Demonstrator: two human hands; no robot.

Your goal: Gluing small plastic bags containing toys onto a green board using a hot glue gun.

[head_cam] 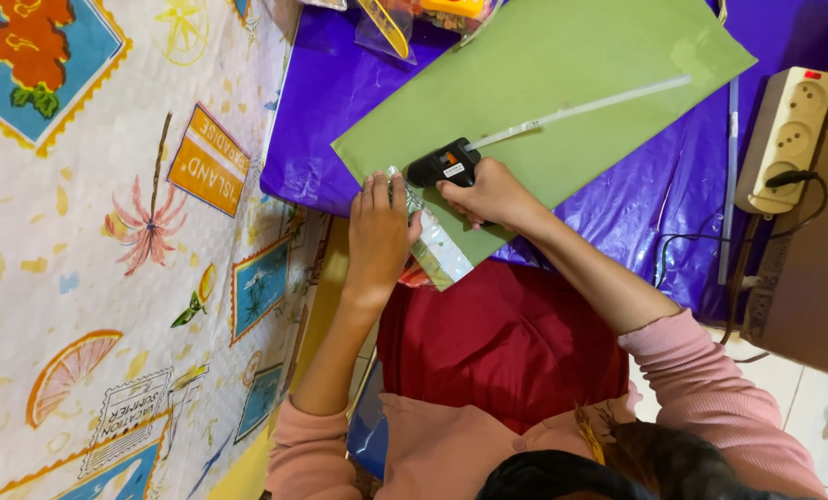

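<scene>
**One glue gun, one green sheet, two hands at work**

One black hot-glue gun (443,165) is being gripped by the right hand (493,194), whose fingers are being kept curled tightly around the handle; the nozzle is being pointed toward the left hand. One long, pale glue stick (585,109) is being fed out of the back of the gun and is being laid diagonally across the sheet. One large green paper sheet (562,83) is being spread over the counter (330,102), which is being covered by one shiny purple plastic cloth. At the near corner of the green sheet, one small strip wrapped in clear, glinting film (432,245) is being pressed down by the left hand (377,231), whose fingers are being held nearly straight and close together, flat on the strip rather than wrapped around it. The two hands are being kept just beside each other, with the gun's tip near the left fingertips.

One white power strip (789,139) with three sockets is being left at the right edge of the counter, and one black plug is being kept in its nearest socket. One yellow see-through ruler (388,26) is being left at the far edge. One patterned mat (108,231) with fruit and stamp prints is being spread to the left of the counter.
</scene>
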